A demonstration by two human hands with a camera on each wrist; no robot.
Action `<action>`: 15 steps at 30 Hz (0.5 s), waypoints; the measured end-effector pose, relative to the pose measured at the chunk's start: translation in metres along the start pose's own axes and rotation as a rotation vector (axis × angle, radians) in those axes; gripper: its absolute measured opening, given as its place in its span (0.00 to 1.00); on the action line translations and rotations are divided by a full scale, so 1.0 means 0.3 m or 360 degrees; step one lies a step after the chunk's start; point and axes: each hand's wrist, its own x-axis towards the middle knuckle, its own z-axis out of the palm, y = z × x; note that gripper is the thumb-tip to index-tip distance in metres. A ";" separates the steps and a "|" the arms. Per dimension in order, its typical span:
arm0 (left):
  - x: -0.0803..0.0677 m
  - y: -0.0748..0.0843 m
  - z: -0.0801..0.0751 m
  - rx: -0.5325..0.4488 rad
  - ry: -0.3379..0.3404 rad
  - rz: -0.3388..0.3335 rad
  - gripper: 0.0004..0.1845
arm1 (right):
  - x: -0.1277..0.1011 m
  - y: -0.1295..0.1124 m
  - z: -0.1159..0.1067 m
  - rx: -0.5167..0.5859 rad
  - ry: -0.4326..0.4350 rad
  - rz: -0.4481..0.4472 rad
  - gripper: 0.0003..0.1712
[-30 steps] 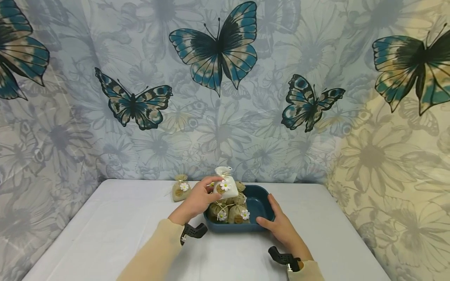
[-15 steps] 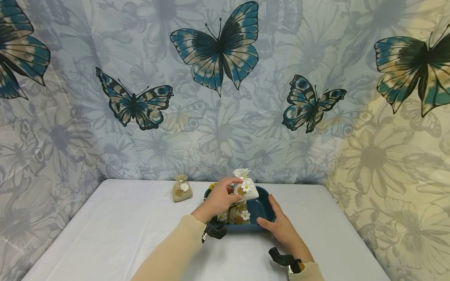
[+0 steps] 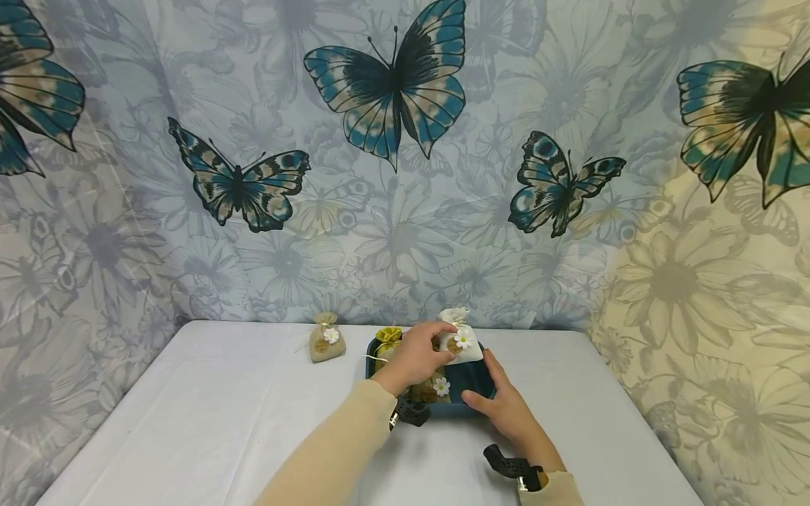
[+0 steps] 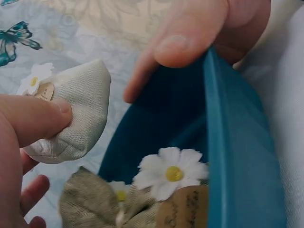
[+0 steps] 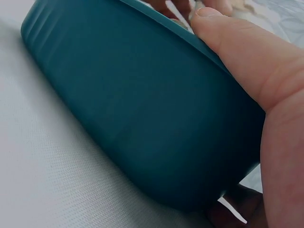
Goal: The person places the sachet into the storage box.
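My left hand (image 3: 414,358) pinches a small white drawstring pouch (image 3: 470,351) with a daisy and a round tag, holding it above the right part of a dark teal tub (image 3: 465,410). In the left wrist view the thumb presses the side of the white pouch (image 4: 88,114), apart from the tub wall. My right hand (image 3: 512,411) grips the tub's right end, thumb over the near rim and fingers round the outer side. Beige pouches fill the tub's left part, one with a daisy (image 3: 441,386) at the front; my left hand hides several of them.
On the white-covered table (image 3: 190,407), left of the tub, stands one beige pouch (image 3: 327,344) with a daisy. A yellow-topped pouch (image 3: 389,334) shows at the tub's back left corner. Behind the table hangs a butterfly-patterned cloth (image 3: 405,232).
My left hand has carried the white pouch rightward, from over the beige pouches to over the tub's right part. My right hand and the tub have stayed in place.
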 end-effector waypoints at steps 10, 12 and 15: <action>0.030 -0.021 0.061 0.0227 -0.0094 -0.0029 0.23 | -0.002 0.006 0.006 -0.0028 0.0024 -0.0042 0.60; 0.036 -0.024 0.066 0.0250 -0.0096 -0.0043 0.23 | -0.001 0.006 0.006 -0.0040 0.0026 -0.0054 0.60; 0.044 -0.035 0.074 0.0319 -0.0101 -0.0049 0.22 | 0.001 0.007 0.002 -0.0048 0.0033 -0.0063 0.60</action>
